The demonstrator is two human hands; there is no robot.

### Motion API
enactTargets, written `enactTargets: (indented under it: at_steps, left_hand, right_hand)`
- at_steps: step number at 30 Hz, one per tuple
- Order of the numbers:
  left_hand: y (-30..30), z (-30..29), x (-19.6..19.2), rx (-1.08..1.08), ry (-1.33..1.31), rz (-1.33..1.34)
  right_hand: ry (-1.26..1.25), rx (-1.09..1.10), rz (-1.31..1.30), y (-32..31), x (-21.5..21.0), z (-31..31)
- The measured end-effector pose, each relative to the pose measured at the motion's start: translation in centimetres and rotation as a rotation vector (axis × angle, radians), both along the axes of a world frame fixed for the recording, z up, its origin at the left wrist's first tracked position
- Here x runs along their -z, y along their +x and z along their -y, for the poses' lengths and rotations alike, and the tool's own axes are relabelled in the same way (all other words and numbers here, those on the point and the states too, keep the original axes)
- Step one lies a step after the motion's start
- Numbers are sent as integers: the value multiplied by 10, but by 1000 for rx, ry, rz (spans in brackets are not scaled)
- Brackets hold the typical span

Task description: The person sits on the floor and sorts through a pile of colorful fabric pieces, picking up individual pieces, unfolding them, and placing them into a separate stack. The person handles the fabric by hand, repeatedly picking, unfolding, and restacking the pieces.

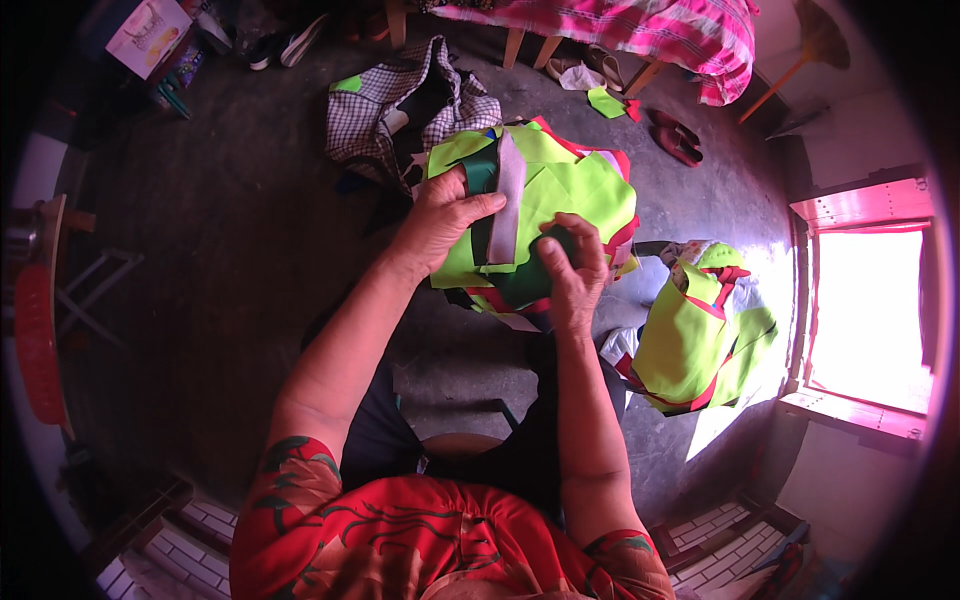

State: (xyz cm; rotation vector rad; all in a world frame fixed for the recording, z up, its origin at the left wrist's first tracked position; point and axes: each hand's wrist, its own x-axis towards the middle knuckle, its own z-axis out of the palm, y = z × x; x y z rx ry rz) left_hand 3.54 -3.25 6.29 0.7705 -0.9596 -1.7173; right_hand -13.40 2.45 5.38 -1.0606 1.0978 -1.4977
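In front of me sits a heaped bundle of cloth scraps, mostly neon green (580,195), with red and dark edges showing round its sides. My left hand (440,222) is at its left side, closed, the thumb pressed on a narrow grey-lilac cloth strip (509,190) that runs down across the bundle. A dark green scrap (480,172) lies under that strip by the left fingers, which are partly hidden. At the bundle's near right, my right hand (578,275) pinches another dark green cloth scrap (528,282) between thumb and curled fingers.
A checked cloth (375,105) lies on the floor beyond the bundle. To the right, a sack-like pile of neon green cloth (680,340) stands near the bright window (868,318). Dark red shoes (676,138), a broom (820,40) and a pink-covered bed (640,30) are farther off.
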Motion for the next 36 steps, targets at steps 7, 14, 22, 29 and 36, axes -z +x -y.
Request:
enactTargets:
  at_steps: [7,14,22,29,36]
  left_hand:
    - [-1,-2,3,-41,6,58]
    - [2,-1,6,3,-18,111]
    - [1,-1,6,-27,-72,166]
    - [-5,-5,0,-51,-1,156]
    - [-1,-3,3,-52,-33,170]
  right_hand:
    - [-84,-126,-637,16,-3,-5]
    - [-110,-121,-398,15,3,-3]
    - [-44,-110,-258,19,-3,-6]
    - [51,66,-286,15,15,-4]
    - [286,48,459,0,12,6]
